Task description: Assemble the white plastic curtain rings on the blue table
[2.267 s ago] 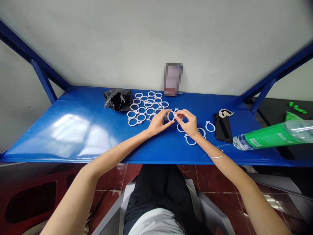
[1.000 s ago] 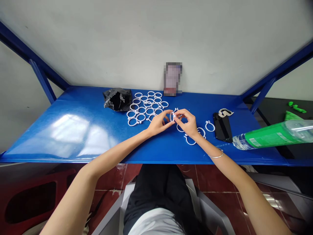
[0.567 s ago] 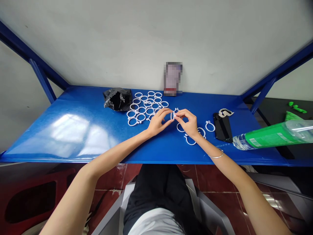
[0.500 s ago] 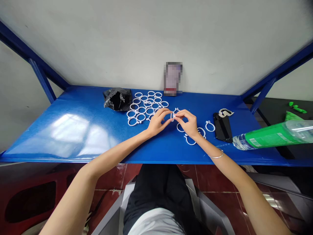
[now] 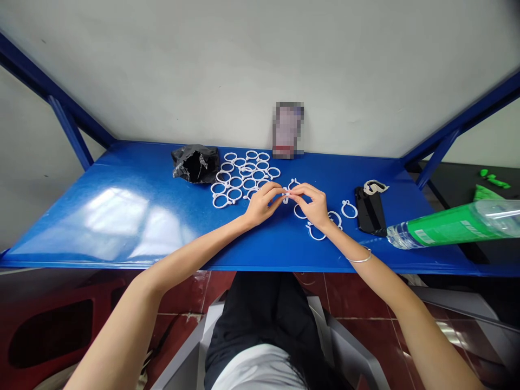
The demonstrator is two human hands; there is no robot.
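Observation:
Over the middle of the blue table [image 5: 134, 216], my left hand [image 5: 262, 203] and my right hand [image 5: 313, 204] both pinch one small white plastic ring [image 5: 286, 194] between their fingertips. The ring is mostly hidden by my fingers. A cluster of several closed white rings [image 5: 244, 176] lies just behind my left hand. Several loose open rings [image 5: 348, 209] lie around and under my right wrist.
A crumpled black bag [image 5: 194, 163] sits at the back left of the rings. A blurred upright card [image 5: 287, 130] leans on the wall. A black phone [image 5: 369, 210] and a white clip lie right. A green-labelled bottle [image 5: 450, 225] lies at the right edge.
The ring was held flat and open between my hands. It has since turned edge-on and my fingertips have closed together over it. My arms stayed in place.

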